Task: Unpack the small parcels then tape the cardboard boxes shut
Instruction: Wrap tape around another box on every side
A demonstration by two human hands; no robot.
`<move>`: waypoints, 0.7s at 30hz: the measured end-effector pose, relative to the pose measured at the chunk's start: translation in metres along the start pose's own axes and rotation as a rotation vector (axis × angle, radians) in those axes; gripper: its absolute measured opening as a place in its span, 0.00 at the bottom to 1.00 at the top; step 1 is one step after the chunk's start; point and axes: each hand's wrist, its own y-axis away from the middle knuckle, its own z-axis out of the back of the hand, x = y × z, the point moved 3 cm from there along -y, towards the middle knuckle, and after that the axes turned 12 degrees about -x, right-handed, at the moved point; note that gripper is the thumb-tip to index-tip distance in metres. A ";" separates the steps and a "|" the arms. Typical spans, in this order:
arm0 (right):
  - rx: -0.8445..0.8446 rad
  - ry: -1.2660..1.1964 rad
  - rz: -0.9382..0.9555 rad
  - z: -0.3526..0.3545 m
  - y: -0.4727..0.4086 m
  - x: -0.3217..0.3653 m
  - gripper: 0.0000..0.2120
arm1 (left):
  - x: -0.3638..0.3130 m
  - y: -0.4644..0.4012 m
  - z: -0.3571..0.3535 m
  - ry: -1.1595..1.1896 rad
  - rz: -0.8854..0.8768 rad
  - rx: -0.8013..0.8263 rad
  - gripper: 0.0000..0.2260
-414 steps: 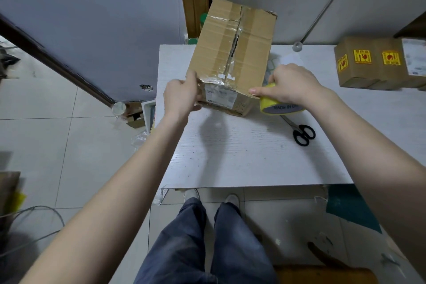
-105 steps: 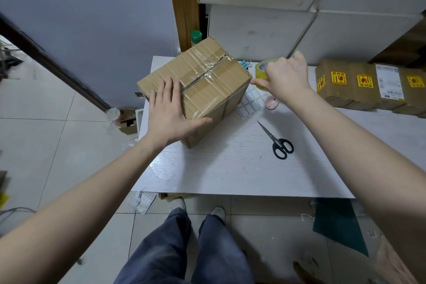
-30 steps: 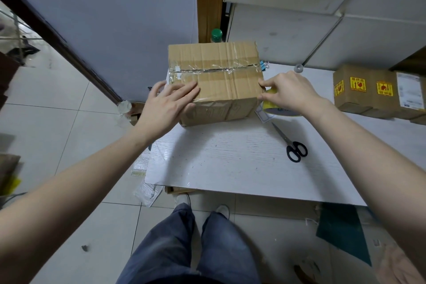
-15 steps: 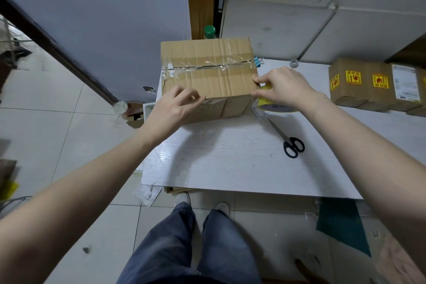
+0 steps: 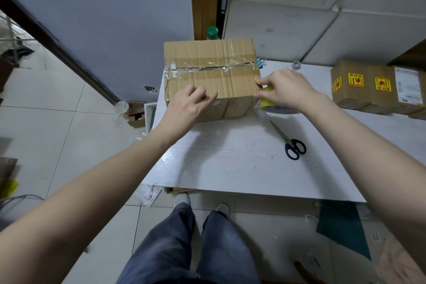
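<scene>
A white table [image 5: 242, 168] spreads beneath both forearms, its near edge just short of the person's jeans and shoes. On its far left part stands the cardboard box [image 5: 209, 71], the biggest thing on it, closed, with clear tape running along the top seam and crumpled in places. The box lies between the two hands and reaches beyond them.

The left hand [image 5: 186, 108] rests against the box's near top edge at its left end, fingers curled with the knuckles on the cardboard; whether it pinches any tape I cannot tell. The right hand [image 5: 284, 91] is at the box's right end, thumb and forefinger touching the near right corner, while the rest of the hand wraps over a yellow tape roll [image 5: 276, 106] that sits on the table just beside the box.

Far to the right of the right hand, well apart from it, a row of small brown parcels [image 5: 378, 87] stands on the table, carrying yellow and red handling stickers and one white label. Nearer the person than the right hand, black-handled scissors [image 5: 288, 140] lie flat on the table, blades pointing toward the tape roll. A white sheet of labels [image 5: 259, 113] peeks out under the roll. Beyond the right hand, at the box's far right corner, blue binder clips [image 5: 260, 62] show, and behind the box a green bottle cap [image 5: 212, 31] rises above its far edge.
</scene>
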 end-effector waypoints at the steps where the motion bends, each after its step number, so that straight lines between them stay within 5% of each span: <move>1: -0.003 0.000 0.001 0.000 0.000 0.000 0.19 | -0.001 -0.004 -0.002 0.019 -0.006 0.006 0.12; 21: -0.024 -0.006 0.006 -0.001 0.003 0.001 0.19 | -0.023 -0.022 -0.022 0.070 0.083 -0.066 0.11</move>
